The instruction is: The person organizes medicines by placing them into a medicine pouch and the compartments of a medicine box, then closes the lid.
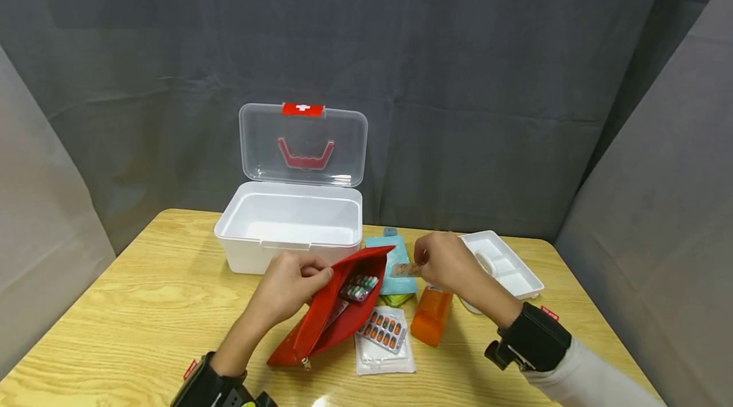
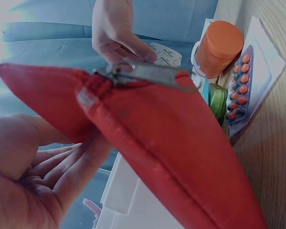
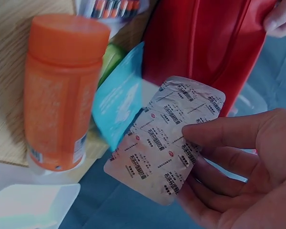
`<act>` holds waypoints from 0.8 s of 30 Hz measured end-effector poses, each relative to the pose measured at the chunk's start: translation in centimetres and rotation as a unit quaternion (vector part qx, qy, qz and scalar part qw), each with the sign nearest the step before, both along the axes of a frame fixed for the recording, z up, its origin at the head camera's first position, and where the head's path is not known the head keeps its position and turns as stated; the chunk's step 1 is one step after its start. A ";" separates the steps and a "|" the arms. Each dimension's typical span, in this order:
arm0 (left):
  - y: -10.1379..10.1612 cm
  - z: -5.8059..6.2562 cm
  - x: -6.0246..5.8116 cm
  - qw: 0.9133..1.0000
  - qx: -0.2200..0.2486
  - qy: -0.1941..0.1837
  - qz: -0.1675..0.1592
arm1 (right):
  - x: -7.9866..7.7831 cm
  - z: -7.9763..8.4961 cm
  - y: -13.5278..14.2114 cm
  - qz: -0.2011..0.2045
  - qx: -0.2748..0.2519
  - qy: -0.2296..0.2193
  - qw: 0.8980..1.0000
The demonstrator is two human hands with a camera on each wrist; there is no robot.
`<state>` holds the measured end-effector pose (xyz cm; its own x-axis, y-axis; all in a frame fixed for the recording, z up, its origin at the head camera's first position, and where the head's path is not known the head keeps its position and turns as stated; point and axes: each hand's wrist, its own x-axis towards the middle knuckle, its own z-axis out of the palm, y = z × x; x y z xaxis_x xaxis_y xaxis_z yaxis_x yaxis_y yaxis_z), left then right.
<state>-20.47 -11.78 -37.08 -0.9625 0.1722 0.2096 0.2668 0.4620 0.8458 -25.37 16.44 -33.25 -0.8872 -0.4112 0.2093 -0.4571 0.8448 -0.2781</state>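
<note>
My left hand point(image 1: 289, 283) grips the upper edge of a red zip pouch point(image 1: 317, 331), whose mouth gapes toward the right. Inside the pouch lies a blister pack of green and white capsules point(image 1: 359, 287). The zip pull point(image 2: 155, 75) hangs at the pouch's end in the left wrist view. Between thumb and fingers, my right hand point(image 1: 449, 261) pinches another blister pack point(image 3: 164, 143), its printed foil back facing the right wrist camera. That pack is held just right of the pouch's mouth, over a light blue packet point(image 1: 395, 254).
A white box point(image 1: 246, 248) with its clear lid point(image 1: 303, 140) raised stands behind the pouch. An orange bottle point(image 1: 431, 318) lies in front of my right hand. Orange-and-black capsules point(image 1: 383, 331) in a blister rest on a white packet point(image 1: 389, 365). At right is a white compartment tray point(image 1: 518, 276).
</note>
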 end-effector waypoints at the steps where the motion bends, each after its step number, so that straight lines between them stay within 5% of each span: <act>1: 0.0 0.0 0.0 1.000 -0.001 0.000 0.000 | 0.3 0.1 -0.1 0.009 0.001 0.004 1.000; 24: 0.0 0.0 0.1 1.000 -0.004 0.002 0.001 | 4.1 1.0 -2.8 0.091 -0.024 0.056 0.994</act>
<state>-20.40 -11.81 -37.05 -0.9624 0.1708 0.2113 0.2680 0.4688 0.8417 -21.27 13.67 -32.22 -0.7689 -0.5498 0.3263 -0.6317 0.7321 -0.2549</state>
